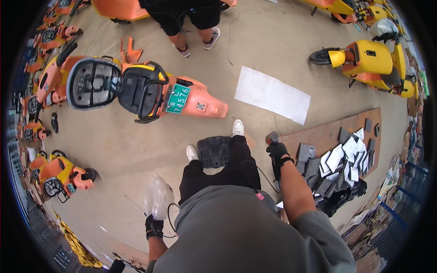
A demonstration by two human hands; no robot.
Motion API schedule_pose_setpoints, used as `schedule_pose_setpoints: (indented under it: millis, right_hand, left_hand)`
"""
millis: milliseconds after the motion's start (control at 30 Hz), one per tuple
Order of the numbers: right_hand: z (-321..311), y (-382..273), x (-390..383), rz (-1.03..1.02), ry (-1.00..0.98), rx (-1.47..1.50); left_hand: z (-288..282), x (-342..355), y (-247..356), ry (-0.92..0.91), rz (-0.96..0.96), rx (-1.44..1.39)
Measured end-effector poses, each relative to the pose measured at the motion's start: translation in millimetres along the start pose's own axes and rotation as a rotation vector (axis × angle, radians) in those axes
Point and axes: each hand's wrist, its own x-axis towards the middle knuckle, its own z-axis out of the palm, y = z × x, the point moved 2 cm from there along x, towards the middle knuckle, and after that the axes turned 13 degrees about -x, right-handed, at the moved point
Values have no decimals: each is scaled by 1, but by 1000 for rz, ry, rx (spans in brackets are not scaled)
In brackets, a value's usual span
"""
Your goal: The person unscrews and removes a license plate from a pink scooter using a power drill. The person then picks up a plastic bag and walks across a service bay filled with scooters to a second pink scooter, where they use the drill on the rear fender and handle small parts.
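My right hand (277, 151), in a black glove, is closed around a dark hand-held tool with a rounded, brownish-grey head (272, 137); its exact kind is hard to make out. My left hand (154, 226), also gloved in black, is closed low at my left side. A crumpled clear plastic bag (157, 198) hangs from or lies against its fingers. A thin straight rod (135, 205) sticks out beside the bag, apparently from the same hand. Between my feet lies a black ribbed plastic tray or mat (214, 152).
An orange scooter (200, 101) with an open seat stands ahead left. White sheet (273, 94) lies ahead; a brown board (327, 134) at right bears black and white blocks (343, 154). A yellow scooter (371, 57) stands far right. Another person's legs (186, 22) are ahead.
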Motion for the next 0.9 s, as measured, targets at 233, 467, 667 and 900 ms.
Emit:
schedule_pose_setpoints:
  millis: [233, 467, 667, 900]
  right_hand:
    - [16, 2, 10, 53, -6, -62]
    - [43, 30, 1, 36, 40, -453]
    - [74, -21, -77, 108, 142, -271]
    - [86, -43, -120, 152, 238, -316]
  left_hand:
    - [13, -29, 36, 5, -333, -1076]
    - [-28, 41, 9, -251, 124, -253]
    - [-66, 126, 25, -174, -378, -963]
    - [-69, 189, 53, -215, -351, -840]
